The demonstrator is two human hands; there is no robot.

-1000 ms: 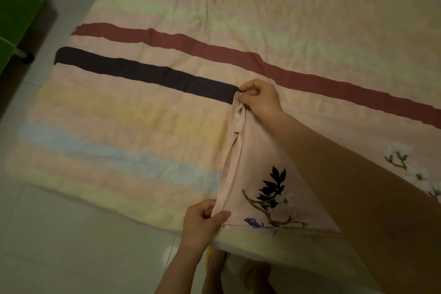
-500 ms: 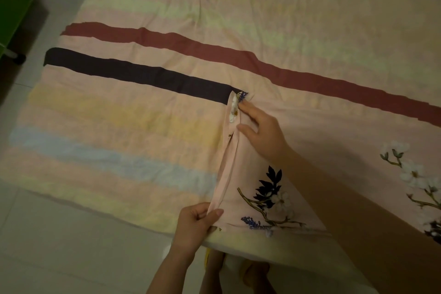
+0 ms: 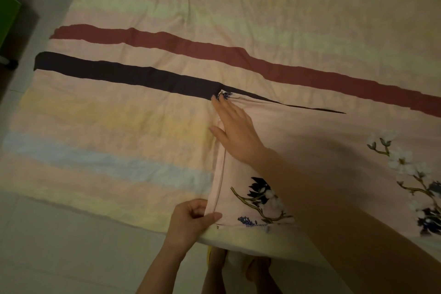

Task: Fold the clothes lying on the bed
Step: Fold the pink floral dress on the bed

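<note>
A pale pink garment [image 3: 317,150] printed with dark blue and white flowers lies flat on the striped bed [image 3: 143,112], at the near right. Its left edge runs straight from the near bed edge up to the dark stripe. My left hand [image 3: 193,218] pinches the garment's near-left corner at the bed's edge. My right hand [image 3: 236,131] lies flat and open on the cloth near the far-left corner, fingers together and pressing down. My right forearm hides part of the garment's middle.
The bed sheet has a maroon stripe [image 3: 214,55] and a dark stripe [image 3: 124,76] across it, with pale pastel bands. A green object [image 3: 8,16] stands on the tiled floor at the far left. Bare feet [image 3: 257,267] show below the bed edge.
My right hand let go of the garment's far corner, which it was pinching, and now lies flat on the cloth. My left hand has kept its grip on the near corner.
</note>
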